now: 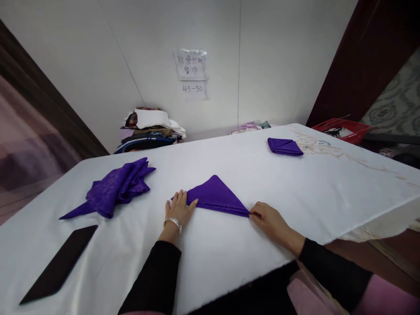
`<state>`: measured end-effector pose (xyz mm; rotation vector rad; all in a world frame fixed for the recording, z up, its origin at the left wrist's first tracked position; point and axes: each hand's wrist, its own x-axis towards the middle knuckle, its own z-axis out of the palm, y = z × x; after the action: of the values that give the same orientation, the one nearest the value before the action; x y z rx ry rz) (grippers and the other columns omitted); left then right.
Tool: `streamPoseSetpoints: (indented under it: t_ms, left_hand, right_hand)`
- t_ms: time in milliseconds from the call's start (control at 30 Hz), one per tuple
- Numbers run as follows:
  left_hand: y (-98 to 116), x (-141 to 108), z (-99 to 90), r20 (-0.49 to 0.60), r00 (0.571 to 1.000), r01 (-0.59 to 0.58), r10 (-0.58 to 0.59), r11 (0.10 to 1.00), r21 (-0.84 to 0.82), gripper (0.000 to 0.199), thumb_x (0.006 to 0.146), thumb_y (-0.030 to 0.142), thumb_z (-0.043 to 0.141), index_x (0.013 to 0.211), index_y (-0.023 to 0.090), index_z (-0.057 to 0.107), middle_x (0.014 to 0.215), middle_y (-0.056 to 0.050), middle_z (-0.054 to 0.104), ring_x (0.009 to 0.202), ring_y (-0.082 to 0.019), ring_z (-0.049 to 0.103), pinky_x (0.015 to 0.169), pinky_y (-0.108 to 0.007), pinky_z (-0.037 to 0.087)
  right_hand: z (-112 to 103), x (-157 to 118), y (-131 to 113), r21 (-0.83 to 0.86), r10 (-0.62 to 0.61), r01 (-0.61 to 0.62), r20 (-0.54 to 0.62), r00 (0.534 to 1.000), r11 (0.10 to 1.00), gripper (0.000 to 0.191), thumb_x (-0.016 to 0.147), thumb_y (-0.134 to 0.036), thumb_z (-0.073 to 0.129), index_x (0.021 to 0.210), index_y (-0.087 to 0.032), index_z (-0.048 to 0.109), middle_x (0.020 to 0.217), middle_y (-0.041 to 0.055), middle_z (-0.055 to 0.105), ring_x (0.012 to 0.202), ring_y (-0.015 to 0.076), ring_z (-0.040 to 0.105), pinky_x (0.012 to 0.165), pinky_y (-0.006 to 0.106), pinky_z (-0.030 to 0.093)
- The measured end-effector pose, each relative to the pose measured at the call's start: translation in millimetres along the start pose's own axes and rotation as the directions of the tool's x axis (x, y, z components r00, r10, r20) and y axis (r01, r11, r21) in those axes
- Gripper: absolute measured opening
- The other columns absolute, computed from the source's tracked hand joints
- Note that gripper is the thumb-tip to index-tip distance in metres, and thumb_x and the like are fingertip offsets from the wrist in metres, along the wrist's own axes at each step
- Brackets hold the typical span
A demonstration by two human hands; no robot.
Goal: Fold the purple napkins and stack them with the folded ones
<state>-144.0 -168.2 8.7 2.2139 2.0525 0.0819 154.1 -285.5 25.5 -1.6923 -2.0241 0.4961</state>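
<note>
Right hand pinching the four-o'clock tip of the folded purple cloth, apparently keeping its layers together, while the left hand lies spread over the nine-o'clock corner, gripping nothing, seemingly to pin it against the white tablecloth. Off at nine sits a crumpled purple cloth; farther back, at two, a compact purple bundle, both perhaps set aside for elbow room.

The head-worn camera looks forward and down from above and behind the left grip and right grip, fairly near, taking in the table around them and the wall beyond.
</note>
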Motion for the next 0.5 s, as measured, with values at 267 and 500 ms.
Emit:
streamPoseSetpoints:
  t_ms: [267, 500]
  left_hand:
    - [-0.6, -1.2, 2.8, -0.012, 1.000, -0.012, 0.012, 1.000, 0.009, 0.075, 0.083, 0.062, 0.019, 0.140, 0.013, 0.023, 0.148, -0.009, 0.019, 0.136, -0.025, 0.012, 0.107, -0.052, 0.012]
    - [11.3, -14.2, 0.4, 0.006, 0.999, -0.038, 0.037, 0.996, 0.086, 0.076, 0.082, 0.063, 0.021, 0.139, 0.014, 0.027, 0.147, -0.011, 0.022, 0.135, -0.029, 0.015, 0.106, -0.055, 0.012]
  right_hand:
    - [2.6, 3.5, 7.3, -0.147, 0.041, -0.054, -0.090, 0.995, 0.988, 0.016, 0.084, -0.025, 0.038, 0.076, -0.022, 0.051, 0.071, 0.0004, 0.058, 0.062, 0.0148, 0.050, 0.057, 0.027, 0.034]
    - [-14.7, 18.7, 26.5, -0.113, 0.019, -0.032, -0.112, 0.994, 0.993, 0.017, 0.084, -0.023, 0.036, 0.075, -0.022, 0.051, 0.071, -0.0006, 0.056, 0.063, 0.0146, 0.050, 0.059, 0.027, 0.036]
